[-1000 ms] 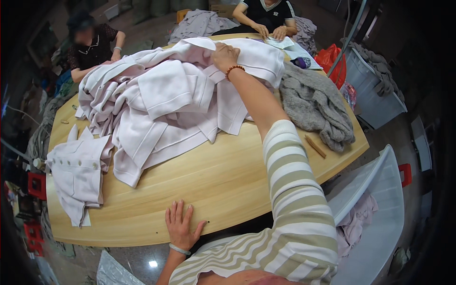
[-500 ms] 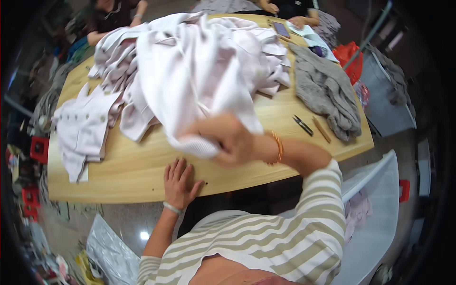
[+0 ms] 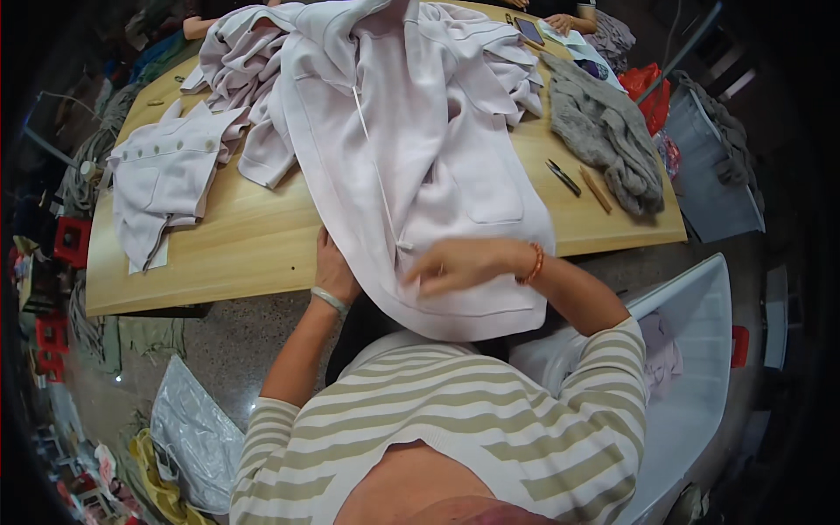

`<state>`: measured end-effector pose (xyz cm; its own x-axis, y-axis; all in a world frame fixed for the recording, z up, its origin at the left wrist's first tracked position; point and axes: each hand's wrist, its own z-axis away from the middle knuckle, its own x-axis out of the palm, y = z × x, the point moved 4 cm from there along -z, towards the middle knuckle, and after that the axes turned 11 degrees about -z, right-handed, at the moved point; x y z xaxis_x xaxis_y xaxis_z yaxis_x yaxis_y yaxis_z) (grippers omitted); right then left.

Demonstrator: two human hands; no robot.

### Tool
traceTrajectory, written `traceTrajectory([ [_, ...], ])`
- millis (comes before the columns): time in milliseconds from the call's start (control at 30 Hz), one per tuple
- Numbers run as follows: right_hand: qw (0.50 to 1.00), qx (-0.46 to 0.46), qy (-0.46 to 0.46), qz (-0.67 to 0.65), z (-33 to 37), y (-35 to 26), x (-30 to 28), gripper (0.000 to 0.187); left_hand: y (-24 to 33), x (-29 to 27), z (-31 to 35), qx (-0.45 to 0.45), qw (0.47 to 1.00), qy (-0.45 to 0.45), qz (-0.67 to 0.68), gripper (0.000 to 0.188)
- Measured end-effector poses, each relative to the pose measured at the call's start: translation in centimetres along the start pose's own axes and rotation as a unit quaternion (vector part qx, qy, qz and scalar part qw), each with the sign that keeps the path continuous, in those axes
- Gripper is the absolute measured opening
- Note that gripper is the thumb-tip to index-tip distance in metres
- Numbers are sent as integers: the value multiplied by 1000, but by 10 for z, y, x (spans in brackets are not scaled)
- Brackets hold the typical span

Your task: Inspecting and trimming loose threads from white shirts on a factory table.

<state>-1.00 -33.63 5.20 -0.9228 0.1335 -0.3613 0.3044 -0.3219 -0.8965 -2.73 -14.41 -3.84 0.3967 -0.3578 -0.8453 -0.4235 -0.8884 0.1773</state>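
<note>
A pale pinkish-white knit coat [image 3: 411, 157] lies spread from the middle of the table toward me, its lower edge hanging over the near table edge onto my lap. A patch pocket [image 3: 492, 194] shows on its right part, and a thin white cord [image 3: 374, 162] runs down its front. My right hand [image 3: 459, 267], slightly blurred, hovers over the lower coat near the cord's end, fingers bent and apart, with no cloth seen gripped. Beside the coat's left edge, my left hand [image 3: 335, 269] rests at the table edge; the coat covers most of its fingers.
A smaller buttoned pale garment [image 3: 166, 171] lies at left. Thread snips [image 3: 563, 178], a brown stick-like tool [image 3: 596, 190] and a grey fuzzy garment [image 3: 605, 131] lie at right. A white bin [image 3: 700, 385] stands beside me. Two people's arms show across the table [image 3: 254, 254].
The coat, bunched and lifted by my right hand before, now lies flatter and drapes over the table edge. The right hand has released its hem. The coat now covers my left fingers.
</note>
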Motion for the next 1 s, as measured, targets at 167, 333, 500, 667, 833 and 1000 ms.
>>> traceTrajectory([
  [167,876,23,482,-23,49,62,-134,34,-3,4,-1,23,999,8,-27,47],
  [333,773,35,620,-131,71,83,-223,51,-6,7,5,10,1000,4,1,49],
  [500,742,110,652,112,37,98,-303,86,-5,7,7,-24,999,-15,31,48],
  [667,715,198,670,34,-3,146,-345,99,6,-2,-3,-23,999,-39,13,45],
  [833,745,145,649,52,-11,148,-343,80,1,-3,-2,-53,997,-44,39,44],
  [1000,686,-105,706,141,30,80,-321,31,6,-12,-9,-16,999,-11,45,39],
])
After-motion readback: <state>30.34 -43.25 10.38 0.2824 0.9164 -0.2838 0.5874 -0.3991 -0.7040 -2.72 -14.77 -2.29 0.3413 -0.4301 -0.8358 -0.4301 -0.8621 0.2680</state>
